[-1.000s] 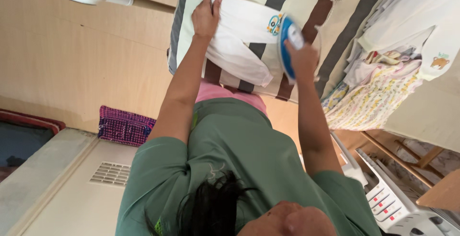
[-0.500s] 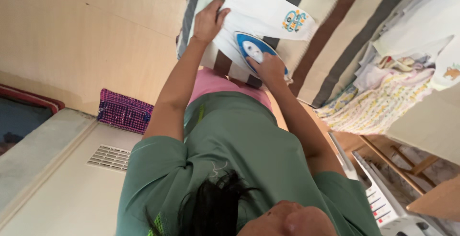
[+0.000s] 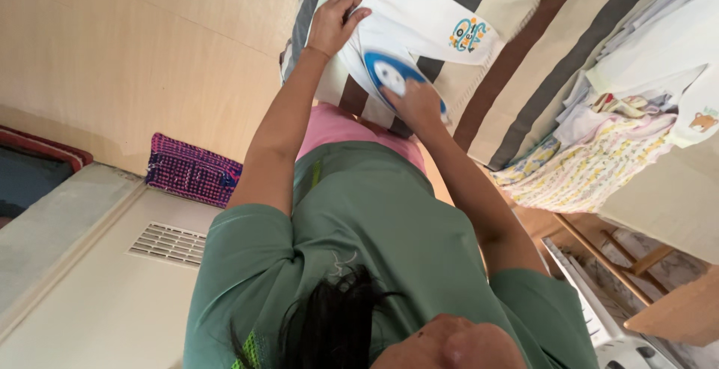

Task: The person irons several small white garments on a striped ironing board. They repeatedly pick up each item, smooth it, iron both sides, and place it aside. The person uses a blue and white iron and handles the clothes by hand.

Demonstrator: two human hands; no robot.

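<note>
Head view: left hand (image 3: pixel 335 26) flat on white garment (image 3: pixel 419 18), right hand (image 3: pixel 416 104) gripping blue iron (image 3: pixel 388 74), laundry pile (image 3: pixel 622 129) beside.

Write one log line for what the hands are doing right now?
left hand: flat on white garment | right hand: grips blue iron on garment | under: striped cloth | nearby: clothes pile

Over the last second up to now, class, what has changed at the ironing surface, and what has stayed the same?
The right hand has drawn the blue iron from the garment's printed end back toward the body. The left hand stays pressed on the white garment, and the laundry pile is unmoved.
</note>
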